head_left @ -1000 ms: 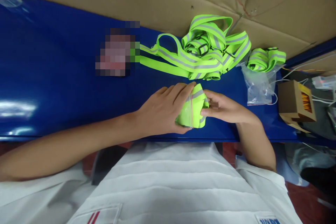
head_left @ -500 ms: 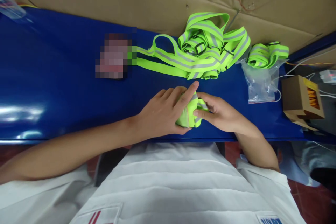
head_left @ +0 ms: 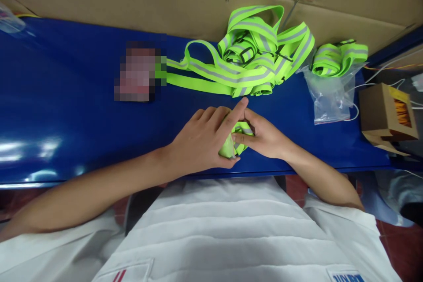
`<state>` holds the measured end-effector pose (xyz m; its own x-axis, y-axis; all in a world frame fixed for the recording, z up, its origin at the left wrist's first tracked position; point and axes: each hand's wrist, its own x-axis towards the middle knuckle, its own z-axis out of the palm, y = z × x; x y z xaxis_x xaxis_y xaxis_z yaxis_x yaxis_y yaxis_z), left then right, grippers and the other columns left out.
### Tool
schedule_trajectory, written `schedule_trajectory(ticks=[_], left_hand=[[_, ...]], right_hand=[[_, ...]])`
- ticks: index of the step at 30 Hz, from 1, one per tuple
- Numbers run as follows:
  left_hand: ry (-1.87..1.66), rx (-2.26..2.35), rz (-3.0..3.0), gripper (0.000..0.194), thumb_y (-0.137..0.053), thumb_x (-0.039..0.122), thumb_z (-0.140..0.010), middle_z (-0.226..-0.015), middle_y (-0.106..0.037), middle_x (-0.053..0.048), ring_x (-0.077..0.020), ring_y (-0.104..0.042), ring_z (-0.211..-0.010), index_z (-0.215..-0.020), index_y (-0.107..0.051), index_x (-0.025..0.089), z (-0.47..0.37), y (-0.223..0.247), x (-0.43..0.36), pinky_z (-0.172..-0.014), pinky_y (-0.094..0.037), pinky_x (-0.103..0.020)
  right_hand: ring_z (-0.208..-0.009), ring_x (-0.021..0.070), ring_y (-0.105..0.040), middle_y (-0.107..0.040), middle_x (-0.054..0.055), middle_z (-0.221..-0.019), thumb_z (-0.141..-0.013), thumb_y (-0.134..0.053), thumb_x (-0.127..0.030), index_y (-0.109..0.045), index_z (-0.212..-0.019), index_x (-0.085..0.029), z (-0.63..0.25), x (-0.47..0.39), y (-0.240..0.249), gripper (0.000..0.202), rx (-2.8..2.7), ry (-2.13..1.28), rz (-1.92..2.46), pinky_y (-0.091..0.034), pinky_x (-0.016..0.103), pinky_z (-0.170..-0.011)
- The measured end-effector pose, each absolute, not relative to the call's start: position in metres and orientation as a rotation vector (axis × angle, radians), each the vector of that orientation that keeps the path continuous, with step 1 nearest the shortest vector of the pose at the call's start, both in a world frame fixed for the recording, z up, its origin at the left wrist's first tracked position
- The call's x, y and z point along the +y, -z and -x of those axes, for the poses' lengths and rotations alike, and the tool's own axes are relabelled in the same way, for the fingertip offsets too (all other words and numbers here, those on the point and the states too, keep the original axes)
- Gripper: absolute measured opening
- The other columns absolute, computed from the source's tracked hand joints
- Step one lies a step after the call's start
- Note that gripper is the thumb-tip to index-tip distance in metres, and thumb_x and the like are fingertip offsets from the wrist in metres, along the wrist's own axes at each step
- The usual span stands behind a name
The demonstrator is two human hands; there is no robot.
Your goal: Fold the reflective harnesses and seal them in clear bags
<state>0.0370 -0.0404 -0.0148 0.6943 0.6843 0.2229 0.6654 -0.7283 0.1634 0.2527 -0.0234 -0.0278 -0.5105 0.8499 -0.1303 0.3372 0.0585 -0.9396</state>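
At the middle of the frame, a coiled strap (head_left: 245,128), bright yellow-green with a grey stripe, sits partly inside a small clear bag (head_left: 226,149), close to the near edge of the blue counter (head_left: 82,110). The left hand (head_left: 203,141) cups the bag from the left, its grip closed around the bag and the strap inside, with the index finger stretched out over the top. The right hand (head_left: 267,136) grips the exposed part of the coil from the right, its thumb lying across the strap by the bag's opening.

A second ago the bundle showed broadly between the two hands; now the right hand has moved left, the fingers of both hands nearly meet, and much less of the strap is visible. The left index finger, then lying along the bundle, now points out past it.

Toward the top of the frame, a loose pile of matching straps (head_left: 251,75) lies unchanged. At upper right, another coil (head_left: 327,59) rests on a clear plastic bag (head_left: 332,105), left of a cardboard box (head_left: 380,112). A pixelated patch (head_left: 137,72) hides whatever lies at the pile's left end.
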Motion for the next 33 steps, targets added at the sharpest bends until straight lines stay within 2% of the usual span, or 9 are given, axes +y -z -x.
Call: schedule_trajectory(ticks=[4,8,17,23,26,28,30,32,33], left_hand=[[-0.490,1.002,-2.816,0.110,-0.075,0.047,-0.083,-0.135,-0.062,-0.020,-0.0370,-0.063,-0.119,-0.166,-0.012,0.012,-0.037,0.013,-0.045,-0.096,-0.052,-0.047],[-0.506,0.928,-2.905,0.106,-0.073,0.044,-0.085,-0.133,-0.064,-0.019,-0.0356,-0.064,-0.113,-0.167,-0.013,0.013,-0.037,0.014,-0.046,-0.091,-0.051,-0.046],[-0.511,0.989,-2.960,0.101,-0.070,0.050,-0.089,-0.128,-0.066,-0.021,-0.0378,-0.065,-0.109,-0.167,-0.018,0.010,-0.038,0.014,-0.043,-0.088,-0.048,-0.048],[-0.452,0.907,-2.955,0.098,-0.076,0.053,-0.089,-0.135,-0.064,-0.019,-0.0380,-0.065,-0.117,-0.167,-0.025,0.023,-0.032,0.007,-0.045,-0.096,-0.047,-0.048],[-0.435,0.810,-2.744,0.109,-0.084,0.059,-0.082,-0.144,-0.061,-0.018,-0.0348,-0.063,-0.128,-0.166,-0.024,0.024,-0.023,-0.002,-0.041,-0.103,-0.048,-0.043],[-0.361,0.850,-2.500,0.111,-0.085,0.058,-0.081,-0.147,-0.061,-0.015,-0.0303,-0.064,-0.129,-0.166,-0.022,0.023,-0.017,-0.007,-0.032,-0.100,-0.049,-0.036],[-0.238,0.939,-2.264,0.096,-0.080,0.058,-0.084,-0.134,-0.070,-0.009,-0.0262,-0.070,-0.114,-0.161,-0.035,0.023,-0.012,-0.011,-0.019,-0.087,-0.050,-0.030],[-0.091,0.943,-2.110,0.070,-0.074,0.066,-0.084,-0.104,-0.075,-0.002,-0.0211,-0.070,-0.088,-0.135,-0.063,0.020,-0.010,-0.013,-0.006,-0.070,-0.044,-0.026],[-0.047,0.934,-2.059,0.064,-0.073,0.071,-0.082,-0.091,-0.072,0.000,-0.0187,-0.066,-0.078,-0.118,-0.069,0.018,-0.009,-0.012,-0.002,-0.063,-0.039,-0.025]], right_hand=[[-0.099,0.0210,-0.062,-0.066,0.002,-0.107,-0.082,-0.081,-0.041,-0.057,-0.108,-0.022,-0.263,-0.018,0.017,0.039,-1.920,-1.665,0.981,-0.051,0.035,-0.085],[-0.086,0.0175,-0.056,-0.062,-0.001,-0.095,-0.074,-0.087,-0.042,-0.054,-0.095,-0.022,-0.263,-0.018,0.013,0.044,-2.001,-1.552,1.137,-0.044,0.030,-0.074],[-0.082,0.0168,-0.054,-0.060,-0.002,-0.095,-0.077,-0.077,-0.029,-0.048,-0.095,-0.024,-0.244,-0.034,0.022,0.035,-1.960,-1.342,1.236,-0.039,0.031,-0.072],[-0.078,0.0153,-0.053,-0.057,-0.003,-0.089,-0.079,-0.078,-0.029,-0.046,-0.095,-0.025,-0.251,-0.033,0.015,0.036,-2.018,-1.331,1.227,-0.038,0.029,-0.067],[-0.080,0.0154,-0.054,-0.060,-0.002,-0.091,-0.082,-0.080,-0.033,-0.054,-0.100,-0.024,-0.262,-0.028,0.011,0.034,-2.039,-1.441,1.122,-0.041,0.028,-0.069],[-0.077,0.0148,-0.053,-0.061,-0.002,-0.091,-0.085,-0.079,-0.036,-0.057,-0.103,-0.023,-0.267,-0.025,0.009,0.031,-2.047,-1.474,1.097,-0.041,0.028,-0.068],[-0.074,0.0135,-0.051,-0.060,-0.003,-0.088,-0.086,-0.080,-0.037,-0.059,-0.103,-0.022,-0.269,-0.024,0.009,0.031,-2.039,-1.488,1.128,-0.040,0.027,-0.066],[-0.072,0.0127,-0.048,-0.057,-0.004,-0.084,-0.085,-0.082,-0.040,-0.059,-0.103,-0.022,-0.268,-0.025,0.010,0.034,-1.997,-1.530,1.146,-0.039,0.026,-0.065],[-0.073,0.0127,-0.049,-0.057,-0.004,-0.084,-0.084,-0.083,-0.041,-0.059,-0.104,-0.022,-0.267,-0.025,0.011,0.036,-1.963,-1.587,1.133,-0.040,0.026,-0.065]])
